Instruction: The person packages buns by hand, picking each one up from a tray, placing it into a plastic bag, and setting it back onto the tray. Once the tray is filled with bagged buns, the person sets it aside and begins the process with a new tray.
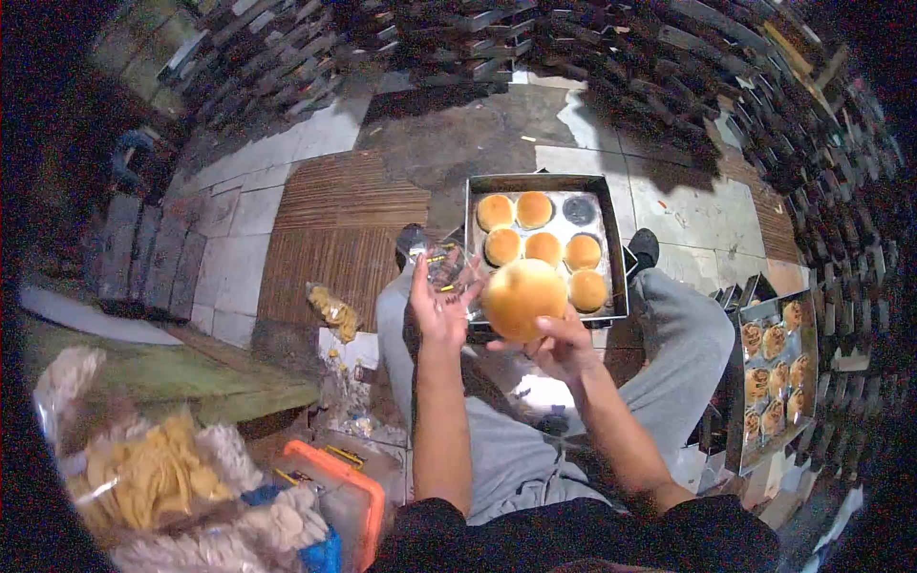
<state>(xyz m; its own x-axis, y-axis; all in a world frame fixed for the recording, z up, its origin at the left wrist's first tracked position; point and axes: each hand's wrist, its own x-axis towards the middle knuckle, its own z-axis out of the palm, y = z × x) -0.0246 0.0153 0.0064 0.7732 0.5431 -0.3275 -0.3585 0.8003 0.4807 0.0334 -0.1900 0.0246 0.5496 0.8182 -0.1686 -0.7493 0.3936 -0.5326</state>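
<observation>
My right hand (564,346) grips a round golden-brown bun (523,300), its thumb on the near edge of the bun. My left hand (441,310) is raised just left of the bun, holding a clear plastic bag (449,265) with dark and yellow print among its fingers. Beyond both hands a square metal baking tray (615,229) lies on the floor. Several golden buns (534,209) sit in its round hollows, and a dark bare hollow (579,210) shows at its far right corner. The held bun hides part of the tray's near side.
At right stands another tray (734,420) of buns with a brown topping (775,342). Stacks of dark metal trays (669,76) line the back and right. An orange-rimmed container (376,511), bags of yellowish material (158,473) and a small plastic packet (332,311) lie at left.
</observation>
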